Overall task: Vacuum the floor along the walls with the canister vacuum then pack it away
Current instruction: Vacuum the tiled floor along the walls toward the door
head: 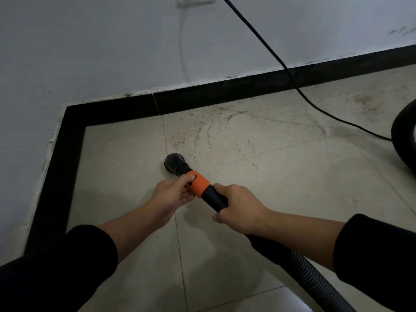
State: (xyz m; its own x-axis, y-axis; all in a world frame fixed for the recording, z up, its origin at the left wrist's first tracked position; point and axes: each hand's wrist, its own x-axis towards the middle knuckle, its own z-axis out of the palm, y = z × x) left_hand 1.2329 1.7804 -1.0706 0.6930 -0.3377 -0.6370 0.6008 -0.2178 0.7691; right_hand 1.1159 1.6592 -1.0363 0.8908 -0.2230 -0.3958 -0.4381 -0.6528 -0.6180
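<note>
A black round nozzle (175,162) rests on the tiled floor near a room corner. Behind it comes an orange collar (200,183) on the black wand (215,197). My left hand (173,194) grips the orange collar, thumb on its top. My right hand (239,208) is curled round the wand just behind the collar. A ribbed black hose (308,271) runs from the wand toward the lower right. Part of the black canister vacuum (404,140) shows at the right edge.
White walls meet at a corner with a black skirting board (220,90) along both. A black power cord (292,82) hangs from the top and crosses the floor to the canister. Dust and curved scuff marks (209,131) lie on the tiles beyond the nozzle.
</note>
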